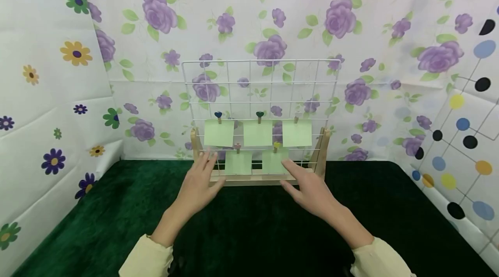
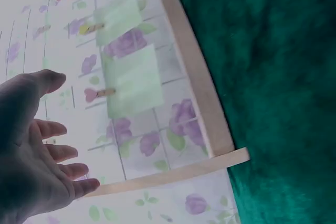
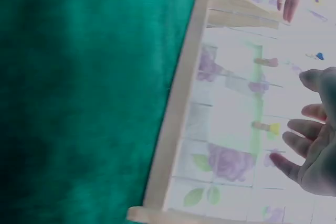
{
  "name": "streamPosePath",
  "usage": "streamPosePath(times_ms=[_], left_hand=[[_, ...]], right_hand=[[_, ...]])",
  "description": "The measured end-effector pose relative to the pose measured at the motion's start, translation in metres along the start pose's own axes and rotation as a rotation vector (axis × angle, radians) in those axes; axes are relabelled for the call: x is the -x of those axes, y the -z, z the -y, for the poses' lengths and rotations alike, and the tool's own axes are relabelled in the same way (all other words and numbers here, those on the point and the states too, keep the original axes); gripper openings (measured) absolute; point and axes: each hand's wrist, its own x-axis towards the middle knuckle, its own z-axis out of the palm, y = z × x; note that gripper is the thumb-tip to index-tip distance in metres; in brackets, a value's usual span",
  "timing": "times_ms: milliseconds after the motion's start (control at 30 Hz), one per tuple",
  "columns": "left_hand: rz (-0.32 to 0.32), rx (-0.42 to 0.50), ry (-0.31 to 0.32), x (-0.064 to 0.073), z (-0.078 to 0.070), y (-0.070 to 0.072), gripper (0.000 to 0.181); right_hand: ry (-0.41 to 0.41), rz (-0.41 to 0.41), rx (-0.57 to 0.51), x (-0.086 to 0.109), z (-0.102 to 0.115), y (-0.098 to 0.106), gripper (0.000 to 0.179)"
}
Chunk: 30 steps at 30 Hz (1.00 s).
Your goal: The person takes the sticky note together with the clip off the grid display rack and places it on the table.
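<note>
A white wire grid [image 1: 249, 82] stands upright in a wooden stand [image 1: 249, 180]. Three pale green paper notes hang in its upper row, the middle note [image 1: 257, 134] among them, under small wooden clips with heart tops. Below them hang a left note [image 1: 238, 164] with a pink clip [image 2: 100, 94] and a right note [image 1: 272, 162] with a yellow clip [image 3: 266, 127]. My left hand [image 1: 198, 185], fingers spread, is before the stand's left side. My right hand [image 1: 312, 190] reaches toward the lower right note, index fingertip overlapping its edge; contact is unclear. Both hands hold nothing.
Dark green cloth [image 1: 249, 229] covers the table under the stand. Behind hangs a white curtain [image 1: 390, 21] with purple roses. Flower-patterned sheeting [image 1: 39, 108] closes the left side, and dotted sheeting [image 1: 460, 147] the right.
</note>
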Motion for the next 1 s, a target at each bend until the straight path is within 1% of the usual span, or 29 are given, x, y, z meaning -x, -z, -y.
streamPosePath(times_ms=[167,267,400,467,633,833,1000], left_hand=[[-0.054,0.149,0.083,-0.017,0.005,0.013,0.061],[-0.079,0.223,0.127,-0.027,0.008,0.020,0.060],[-0.090,0.292,0.167,-0.036,0.012,0.027,0.061],[-0.092,0.319,0.179,-0.039,0.013,0.030,0.061],[-0.093,0.354,0.214,-0.046,0.015,0.034,0.061],[-0.064,0.381,0.252,-0.053,0.017,0.038,0.062],[-0.028,0.487,0.337,-0.062,0.016,0.039,0.062]], right_hand=[[0.012,-0.025,-0.154,-0.031,0.011,0.010,0.045],[0.013,-0.013,-0.237,-0.052,0.022,0.015,0.040],[-0.003,0.005,-0.340,-0.080,0.038,0.018,0.037],[-0.013,0.011,-0.372,-0.093,0.047,0.019,0.036],[-0.037,0.021,-0.383,-0.122,0.067,0.019,0.036],[-0.017,0.002,-0.325,-0.148,0.082,0.020,0.037],[-0.027,0.008,-0.303,-0.163,0.089,0.018,0.037]])
